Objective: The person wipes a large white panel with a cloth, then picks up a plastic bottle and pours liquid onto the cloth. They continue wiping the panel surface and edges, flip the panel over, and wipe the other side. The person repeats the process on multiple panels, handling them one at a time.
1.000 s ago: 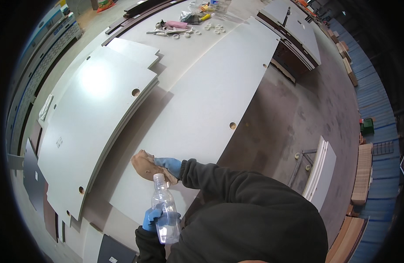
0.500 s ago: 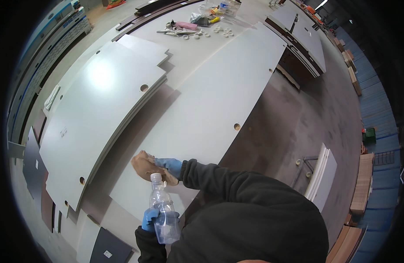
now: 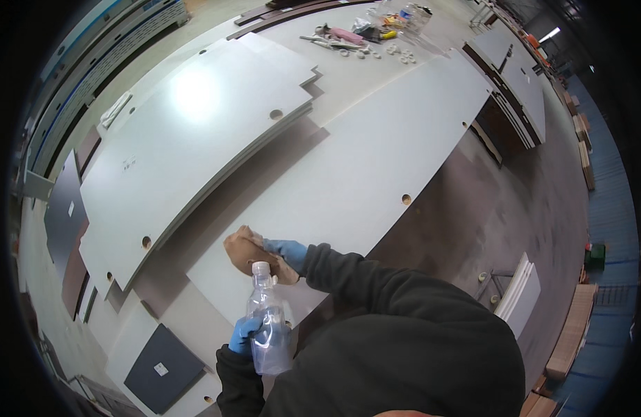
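My left hand (image 3: pixel 244 335), in a blue glove, is wrapped round a clear plastic bottle (image 3: pixel 270 347) with a whitish cap, held upright above the near end of a white panel. A little farther off, my right hand (image 3: pixel 287 253), gloved in blue too, grips a brown cloth (image 3: pixel 242 249) against that long white panel (image 3: pixel 348 167). The bottle's top overlaps the cloth's near edge in the picture; whether they touch I cannot tell. Parts of the right fingers are hidden by the cloth.
On the left lies a stack of white panels (image 3: pixel 195 146) with round holes. A dark grey panel (image 3: pixel 164 368) rests at the lower left. Small white rings (image 3: pixel 401 55), tools and plastic bags (image 3: pixel 369 28) are at the far end. White boards (image 3: pixel 522 295) lean at the right.
The view has shifted, so the panels appear farther right and lower. Both hands keep their hold on the bottle and the cloth, with little movement over the panel.
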{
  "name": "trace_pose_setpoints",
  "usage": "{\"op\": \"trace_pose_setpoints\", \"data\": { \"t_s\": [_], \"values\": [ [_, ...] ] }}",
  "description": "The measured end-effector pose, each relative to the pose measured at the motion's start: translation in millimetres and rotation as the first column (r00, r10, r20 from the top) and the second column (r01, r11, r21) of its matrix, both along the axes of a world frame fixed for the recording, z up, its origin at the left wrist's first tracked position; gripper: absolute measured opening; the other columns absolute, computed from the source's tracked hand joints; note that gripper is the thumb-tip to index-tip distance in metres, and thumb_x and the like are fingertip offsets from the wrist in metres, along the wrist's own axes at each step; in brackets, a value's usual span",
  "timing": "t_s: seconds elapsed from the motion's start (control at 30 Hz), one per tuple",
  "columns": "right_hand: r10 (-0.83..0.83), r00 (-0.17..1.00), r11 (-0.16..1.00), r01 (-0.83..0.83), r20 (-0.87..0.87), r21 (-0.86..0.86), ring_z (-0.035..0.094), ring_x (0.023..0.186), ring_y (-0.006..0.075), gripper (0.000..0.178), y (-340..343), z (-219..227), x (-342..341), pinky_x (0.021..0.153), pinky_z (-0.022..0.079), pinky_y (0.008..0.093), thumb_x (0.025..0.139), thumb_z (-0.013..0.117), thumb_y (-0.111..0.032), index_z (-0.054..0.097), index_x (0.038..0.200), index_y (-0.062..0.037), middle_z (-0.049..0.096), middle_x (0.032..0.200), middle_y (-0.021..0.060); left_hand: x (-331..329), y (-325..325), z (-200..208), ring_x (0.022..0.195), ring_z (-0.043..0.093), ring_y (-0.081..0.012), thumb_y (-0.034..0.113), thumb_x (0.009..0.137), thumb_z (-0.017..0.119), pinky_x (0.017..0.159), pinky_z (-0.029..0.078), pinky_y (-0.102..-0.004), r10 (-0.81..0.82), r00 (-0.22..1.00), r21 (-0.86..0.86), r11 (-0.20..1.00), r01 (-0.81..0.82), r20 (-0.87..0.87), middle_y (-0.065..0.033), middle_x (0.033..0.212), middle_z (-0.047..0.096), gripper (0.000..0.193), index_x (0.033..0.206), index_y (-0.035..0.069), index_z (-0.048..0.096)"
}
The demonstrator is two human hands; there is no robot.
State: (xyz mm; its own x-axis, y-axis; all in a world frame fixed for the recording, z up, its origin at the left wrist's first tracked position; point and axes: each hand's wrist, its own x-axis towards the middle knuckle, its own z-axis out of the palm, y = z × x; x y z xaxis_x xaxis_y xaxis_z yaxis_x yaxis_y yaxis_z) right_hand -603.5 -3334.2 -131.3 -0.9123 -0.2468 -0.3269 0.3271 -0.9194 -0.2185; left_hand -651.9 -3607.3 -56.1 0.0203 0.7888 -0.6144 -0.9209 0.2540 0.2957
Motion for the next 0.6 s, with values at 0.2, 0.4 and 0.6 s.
{"op": "trace_pose_setpoints", "data": {
  "t_s": [0.2, 0.4, 0.6],
  "values": [
    [-0.067, 0.993, 0.68, 0.116, -0.096, 0.724, 0.06, 0.125, 0.0194, 0.041, -1, -19, -23, 0.109, 0.049, 0.0356, 0.109, 0.054, -0.028, 0.058, 0.141, -0.0021, 0.062, 0.138, 0.0116, -5, -29, -13, 0.114, 0.06, -0.0179, 0.01, 0.088, 0.078, 0.099, 0.052, -0.0339, 0.221, 0.754, 0.049, 0.968, -0.244, -0.619, -0.0081, 0.13, 0.059, 0.079, 0.154, -0.004, 0.038],
    [0.764, 0.643, -0.485, 0.627, -0.054, 0.609, 0.046, 0.147, 0.0349, 0.05, -61, -39, 5, 0.126, 0.027, 0.0553, 0.093, 0.064, -0.021, 0.06, 0.14, -0.0038, 0.053, 0.154, 0.021, -22, -86, -35, 0.129, 0.053, -0.0223, 0.016, 0.083, 0.086, 0.109, 0.047, -0.0376, 0.441, 0.191, 0.167, 0.652, -0.74, -0.877, -0.0101, 0.139, 0.052, 0.093, 0.157, 0.0, 0.031],
    [0.794, 0.549, -0.434, 0.812, -0.26, 0.39, 0.05, 0.143, 0.038, 0.045, -104, -64, -108, 0.122, 0.033, 0.057, 0.089, 0.066, -0.017, 0.064, 0.132, -0.0051, 0.056, 0.151, 0.0197, -49, -136, -80, 0.136, 0.049, -0.0276, 0.02, 0.081, 0.09, 0.119, 0.038, -0.0439, -0.058, -0.2, 0.165, 0.368, -0.915, -0.978, -0.0152, 0.15, 0.046, 0.099, 0.158, 0.003, 0.03]
  ]
}}
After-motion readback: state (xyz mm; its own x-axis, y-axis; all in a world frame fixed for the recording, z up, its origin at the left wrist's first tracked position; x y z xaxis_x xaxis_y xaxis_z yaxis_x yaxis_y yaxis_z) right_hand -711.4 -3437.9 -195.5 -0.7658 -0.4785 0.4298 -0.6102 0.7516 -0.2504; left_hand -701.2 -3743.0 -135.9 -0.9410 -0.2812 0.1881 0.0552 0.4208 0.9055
